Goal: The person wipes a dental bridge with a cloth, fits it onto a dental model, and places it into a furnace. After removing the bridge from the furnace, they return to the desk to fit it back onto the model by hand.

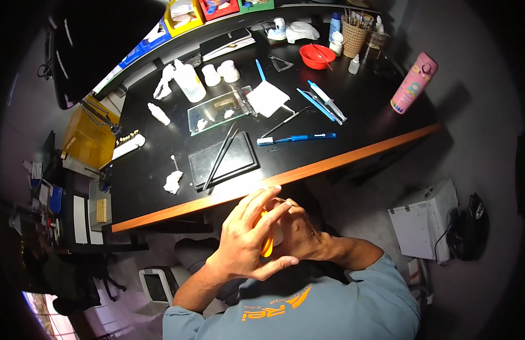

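My left hand [240,235] is in front of my chest, just off the front edge of the table. Its fingers curve around an orange object [267,247], with the thumb stretched out below. Only a smooth, curved orange part shows, so its kind cannot be made out. My right hand [301,231] is pressed close against the left from the other side, its fingers folded in and mostly hidden. Nearest to the hands on the table lie a black box [231,161] with dark thin-handled tools [220,156] across it and a blue-handled brush [305,138].
A wooden edge [308,169] borders the black table. On it are a glass slab [214,113], a white square pad [268,97], a white bottle [189,82], a red bowl [309,58] and a pink bottle [413,85]. A white box [415,226] stands on the floor at right.
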`<state>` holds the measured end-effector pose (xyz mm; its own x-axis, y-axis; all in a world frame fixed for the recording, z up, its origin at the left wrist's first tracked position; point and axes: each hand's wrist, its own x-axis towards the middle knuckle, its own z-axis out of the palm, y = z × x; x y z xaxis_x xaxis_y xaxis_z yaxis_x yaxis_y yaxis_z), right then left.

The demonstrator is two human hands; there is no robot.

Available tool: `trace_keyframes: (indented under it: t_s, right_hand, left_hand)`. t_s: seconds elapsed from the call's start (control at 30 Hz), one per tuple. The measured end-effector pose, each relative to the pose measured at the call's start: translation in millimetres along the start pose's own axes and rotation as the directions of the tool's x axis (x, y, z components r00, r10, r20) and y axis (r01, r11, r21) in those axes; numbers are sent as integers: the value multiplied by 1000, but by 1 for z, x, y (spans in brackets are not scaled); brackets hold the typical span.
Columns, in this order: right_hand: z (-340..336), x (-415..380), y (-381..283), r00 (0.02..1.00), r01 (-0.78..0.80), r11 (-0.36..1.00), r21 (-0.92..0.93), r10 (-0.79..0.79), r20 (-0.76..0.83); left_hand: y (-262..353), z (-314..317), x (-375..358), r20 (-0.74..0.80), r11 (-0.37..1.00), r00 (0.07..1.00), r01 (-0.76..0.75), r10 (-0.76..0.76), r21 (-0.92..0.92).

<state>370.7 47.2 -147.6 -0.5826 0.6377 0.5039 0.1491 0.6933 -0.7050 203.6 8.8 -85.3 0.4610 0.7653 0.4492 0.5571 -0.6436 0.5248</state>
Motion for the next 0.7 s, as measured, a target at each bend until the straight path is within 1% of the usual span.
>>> trace_keyframes:
  t_s: [0.07,0.1,0.2,0.23,0.33,0.37,0.47,0.57,0.6,0.67,0.7]
  right_hand:
    - [2,-3,-8,999,-52,999,-2,52,-8]
    - [1,-6,-11,991,-130,991,-2,130,14]
    - [2,-8,-12,994,-109,993,-42,109,-11]
    - [2,-8,-13,990,-140,990,-24,141,5]
    - [4,-9,-17,994,-111,994,-23,111,-13]
    - [4,-9,-21,994,-102,994,-26,100,-47]
    - [5,-9,-22,996,-73,997,-33,71,-59]
    - [2,-4,-20,989,-145,989,13,146,-13]
    - [0,-1,-16,986,-167,986,1,167,19]
    - [0,0,-3,999,1,995,-97,-6,-44]
    - [-2,6,0,989,38,998,-53,-45,-139]
  left_hand:
    - [6,-5,3,71,999,997,21,-25,46]
    - [4,-4,2,75,1000,997,13,-15,27]
    - [-4,1,3,70,999,997,-36,37,-15]
    - [-4,2,2,73,999,997,-36,36,-9]
    - [-3,1,0,92,999,995,-30,33,-36]
    - [0,-1,2,132,999,990,-46,45,6]
    - [-2,4,-4,80,999,996,-37,38,-23]
    - [-4,8,-7,39,1000,999,-20,20,19]
    - [-4,7,-7,40,999,999,5,-6,40]
    - [1,0,-5,43,996,997,56,-58,63]
    - [2,-2,-5,-37,999,999,11,-10,45]
